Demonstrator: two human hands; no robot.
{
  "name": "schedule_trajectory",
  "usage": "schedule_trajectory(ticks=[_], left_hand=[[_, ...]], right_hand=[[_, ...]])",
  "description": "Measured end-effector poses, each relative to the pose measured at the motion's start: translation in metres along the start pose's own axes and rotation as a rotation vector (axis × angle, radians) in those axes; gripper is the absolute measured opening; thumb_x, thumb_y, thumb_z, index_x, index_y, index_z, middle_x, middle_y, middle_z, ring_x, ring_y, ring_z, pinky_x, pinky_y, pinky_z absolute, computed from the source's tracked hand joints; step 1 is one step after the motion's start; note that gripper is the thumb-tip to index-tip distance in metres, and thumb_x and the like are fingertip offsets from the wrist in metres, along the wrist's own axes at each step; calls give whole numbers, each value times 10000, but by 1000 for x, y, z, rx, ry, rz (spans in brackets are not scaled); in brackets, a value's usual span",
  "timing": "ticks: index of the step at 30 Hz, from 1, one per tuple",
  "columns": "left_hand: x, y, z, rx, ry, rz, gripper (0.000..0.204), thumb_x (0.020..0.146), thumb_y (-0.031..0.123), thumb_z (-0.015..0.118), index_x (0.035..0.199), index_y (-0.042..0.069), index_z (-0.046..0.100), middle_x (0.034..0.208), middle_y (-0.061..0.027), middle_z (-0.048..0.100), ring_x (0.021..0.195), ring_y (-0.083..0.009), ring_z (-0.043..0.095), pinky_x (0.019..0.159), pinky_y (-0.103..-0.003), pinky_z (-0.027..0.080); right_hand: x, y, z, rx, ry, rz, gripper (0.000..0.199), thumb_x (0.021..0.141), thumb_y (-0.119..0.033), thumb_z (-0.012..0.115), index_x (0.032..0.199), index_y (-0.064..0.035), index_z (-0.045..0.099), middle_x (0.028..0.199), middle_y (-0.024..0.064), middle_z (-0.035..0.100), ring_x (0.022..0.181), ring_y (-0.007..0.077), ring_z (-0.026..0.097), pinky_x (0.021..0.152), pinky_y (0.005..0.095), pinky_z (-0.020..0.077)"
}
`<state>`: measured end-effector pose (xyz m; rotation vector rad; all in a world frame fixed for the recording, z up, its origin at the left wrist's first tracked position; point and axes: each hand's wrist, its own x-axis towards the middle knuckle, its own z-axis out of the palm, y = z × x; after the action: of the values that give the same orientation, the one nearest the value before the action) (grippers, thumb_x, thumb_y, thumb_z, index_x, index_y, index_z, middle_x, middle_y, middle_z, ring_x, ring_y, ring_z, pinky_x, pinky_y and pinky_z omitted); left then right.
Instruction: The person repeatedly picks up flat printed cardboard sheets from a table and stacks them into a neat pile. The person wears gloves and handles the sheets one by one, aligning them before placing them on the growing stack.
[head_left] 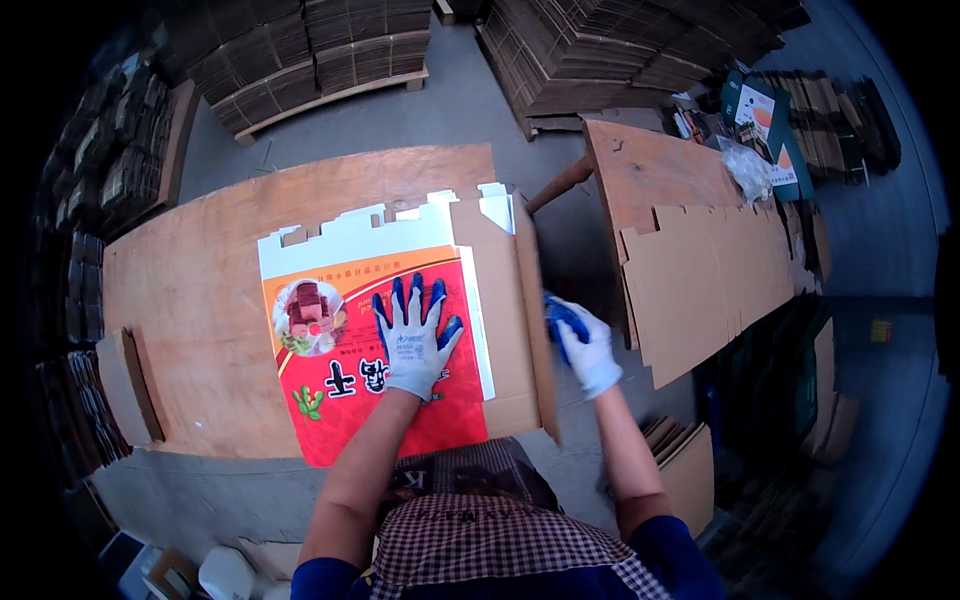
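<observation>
A flat red and white printed carton blank (350,400) lies on a wooden worktable (200,270), with a plain brown cardboard flap (505,310) folded up along its right side. My left hand (413,335), in a white glove with blue fingertips, presses flat on the red printed face with fingers spread. My right hand (585,345), gloved the same way, curls around the outer right edge of the brown flap at the table's edge.
A second wooden table (660,170) to the right carries a flat brown cardboard blank (710,285). Pallets of stacked flat cardboard (320,55) stand at the back. More cardboard pieces lean by the table's left end (125,385) and on the floor at right (685,465).
</observation>
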<state>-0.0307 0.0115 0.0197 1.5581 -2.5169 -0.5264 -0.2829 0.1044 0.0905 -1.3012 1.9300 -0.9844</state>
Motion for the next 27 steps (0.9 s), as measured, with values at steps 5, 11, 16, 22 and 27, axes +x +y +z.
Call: schedule_trajectory(ticks=[5, 11, 16, 22, 27], left_hand=[[4, 4, -3, -20, -5, 25, 658, 892, 521, 604, 1458, 208, 488, 1599, -125, 271, 1497, -411, 129, 1165, -660, 42], [2, 2, 0, -33, 9, 11, 656, 883, 512, 616, 1449, 200, 500, 1598, -121, 278, 1496, -409, 135, 1167, -662, 36], [5, 4, -3, -54, 15, 7, 638, 878, 484, 626, 1438, 199, 513, 1595, -103, 292, 1496, -393, 150, 1170, -656, 28], [38, 6, -7, -275, 135, 253, 529, 926, 315, 581, 1418, 137, 505, 1544, -93, 393, 1483, -325, 239, 1205, -592, 38], [67, 12, 8, -91, 117, 225, 505, 968, 299, 517, 1446, 139, 479, 1528, -81, 423, 1493, -289, 225, 1219, -549, 40]], right_hand=[[50, 7, 70, -436, 15, -305, 514, 916, -319, 614, 1398, -159, 538, 1514, 143, 406, 1427, 393, 298, 1177, 534, 194], [59, 11, 101, -752, -104, -325, 584, 935, -426, 557, 1463, -191, 481, 1558, 104, 363, 1463, 386, 245, 1192, 569, 130], [59, 4, 103, -807, -116, -318, 584, 936, -430, 545, 1468, -201, 472, 1551, 85, 369, 1459, 367, 250, 1188, 584, 136], [53, 4, 112, -870, -152, -226, 603, 925, -401, 551, 1486, -207, 444, 1574, 89, 331, 1474, 372, 218, 1175, 624, 121], [37, 4, 134, -989, 4, -233, 619, 897, -330, 573, 1461, -102, 459, 1544, 106, 386, 1458, 381, 271, 1159, 671, 104]])
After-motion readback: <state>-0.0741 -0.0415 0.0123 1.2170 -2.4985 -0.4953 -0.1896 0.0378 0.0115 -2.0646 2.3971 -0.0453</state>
